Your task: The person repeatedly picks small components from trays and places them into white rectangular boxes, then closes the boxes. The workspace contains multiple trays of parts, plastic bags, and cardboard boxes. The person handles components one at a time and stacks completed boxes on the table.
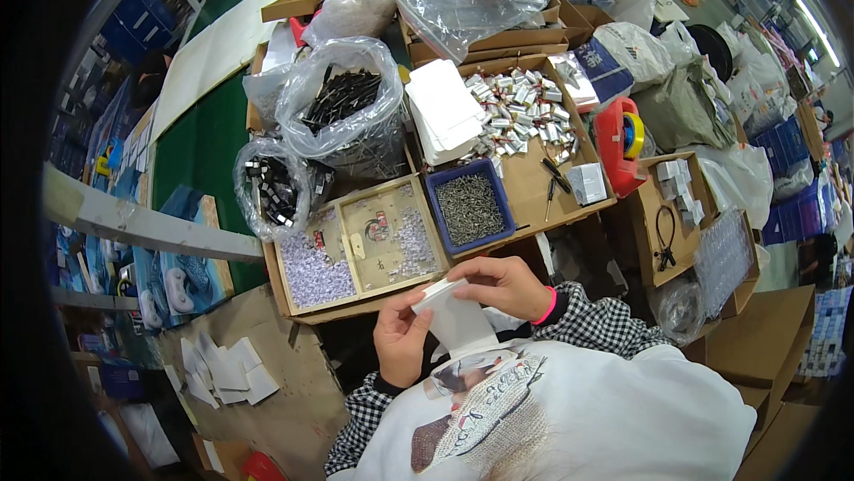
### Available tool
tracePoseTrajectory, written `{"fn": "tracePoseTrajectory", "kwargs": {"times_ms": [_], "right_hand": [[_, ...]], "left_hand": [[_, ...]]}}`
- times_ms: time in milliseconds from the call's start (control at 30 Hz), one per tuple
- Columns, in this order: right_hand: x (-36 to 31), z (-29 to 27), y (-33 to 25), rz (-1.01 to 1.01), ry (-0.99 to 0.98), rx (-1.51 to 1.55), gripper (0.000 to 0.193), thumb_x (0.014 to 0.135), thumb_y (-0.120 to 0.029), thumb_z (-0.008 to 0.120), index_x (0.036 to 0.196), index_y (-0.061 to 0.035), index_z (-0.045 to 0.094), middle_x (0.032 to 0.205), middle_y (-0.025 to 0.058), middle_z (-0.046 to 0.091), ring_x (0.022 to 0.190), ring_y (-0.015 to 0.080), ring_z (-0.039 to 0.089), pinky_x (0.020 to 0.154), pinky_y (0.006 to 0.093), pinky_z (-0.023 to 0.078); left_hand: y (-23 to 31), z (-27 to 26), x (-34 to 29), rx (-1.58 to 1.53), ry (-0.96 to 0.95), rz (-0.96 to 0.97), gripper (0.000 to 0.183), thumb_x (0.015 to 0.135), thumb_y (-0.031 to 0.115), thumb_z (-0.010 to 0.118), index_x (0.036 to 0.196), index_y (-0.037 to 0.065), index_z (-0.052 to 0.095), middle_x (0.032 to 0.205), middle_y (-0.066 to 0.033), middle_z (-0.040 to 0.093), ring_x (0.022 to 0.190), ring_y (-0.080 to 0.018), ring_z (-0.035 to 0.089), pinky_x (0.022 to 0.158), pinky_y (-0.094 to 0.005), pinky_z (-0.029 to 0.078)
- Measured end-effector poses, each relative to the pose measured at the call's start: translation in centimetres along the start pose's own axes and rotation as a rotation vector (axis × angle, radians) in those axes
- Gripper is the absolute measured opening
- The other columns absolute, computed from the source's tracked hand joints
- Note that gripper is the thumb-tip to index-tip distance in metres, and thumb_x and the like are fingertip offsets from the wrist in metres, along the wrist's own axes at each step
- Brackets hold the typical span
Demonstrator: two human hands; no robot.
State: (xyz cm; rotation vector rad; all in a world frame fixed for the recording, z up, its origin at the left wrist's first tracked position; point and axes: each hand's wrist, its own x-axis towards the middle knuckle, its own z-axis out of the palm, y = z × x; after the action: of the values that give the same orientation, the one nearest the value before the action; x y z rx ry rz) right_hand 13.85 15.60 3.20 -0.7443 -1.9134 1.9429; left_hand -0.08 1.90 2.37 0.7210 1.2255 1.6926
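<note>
Both hands meet low in the middle around a small white folded carton (455, 314): the left hand (402, 339) grips its lower edge, and the right hand (500, 284) pinches its top corner. At twelve o'clock from them sits a blue tray of dark screws (469, 206), with a compartmented cardboard tray (356, 245) at eleven. A red tape dispenser (620, 145) stands at two o'clock, and a stack of flat white cartons (442, 108) lies farther up
</note>
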Motion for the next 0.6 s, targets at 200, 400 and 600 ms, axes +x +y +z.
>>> {"fn": "tracePoseTrajectory", "kwargs": {"times_ms": [200,400,600], "right_hand": [[-0.1,-1.3,1.0,0.017,0.08,0.202,0.027,0.085,-0.008,0.063,0.111,-0.0007,0.06,0.098,0.0045,0.064,0.088,0.0074,0.059,0.076,0.0206,0.049],[-0.3,-1.9,3.0,0.118,0.038,0.257,0.028,0.086,-0.01,0.061,0.113,-0.0011,0.058,0.102,0.0054,0.063,0.091,0.0089,0.06,0.078,0.0215,0.049],[-1.1,-2.1,5.1,0.132,0.109,0.193,0.027,0.086,-0.01,0.061,0.111,-0.001,0.059,0.098,0.0044,0.064,0.087,0.0085,0.06,0.076,0.0213,0.049]], "left_hand": [[-0.6,0.2,1.0,0.097,-0.078,-0.075,0.045,0.089,-0.003,0.05,0.131,0.002,0.038,0.117,-0.0099,0.052,0.103,-0.0138,0.052,0.088,-0.0257,0.043],[-2.3,0.0,1.7,0.027,-0.137,-0.237,0.043,0.088,-0.003,0.05,0.129,0.004,0.04,0.112,-0.0089,0.054,0.099,-0.0135,0.054,0.085,-0.0258,0.045],[-4.1,-0.2,2.0,-0.021,-0.161,-0.304,0.039,0.089,-0.003,0.05,0.126,0.005,0.042,0.111,-0.0082,0.054,0.099,-0.0137,0.054,0.085,-0.0266,0.047]]}}
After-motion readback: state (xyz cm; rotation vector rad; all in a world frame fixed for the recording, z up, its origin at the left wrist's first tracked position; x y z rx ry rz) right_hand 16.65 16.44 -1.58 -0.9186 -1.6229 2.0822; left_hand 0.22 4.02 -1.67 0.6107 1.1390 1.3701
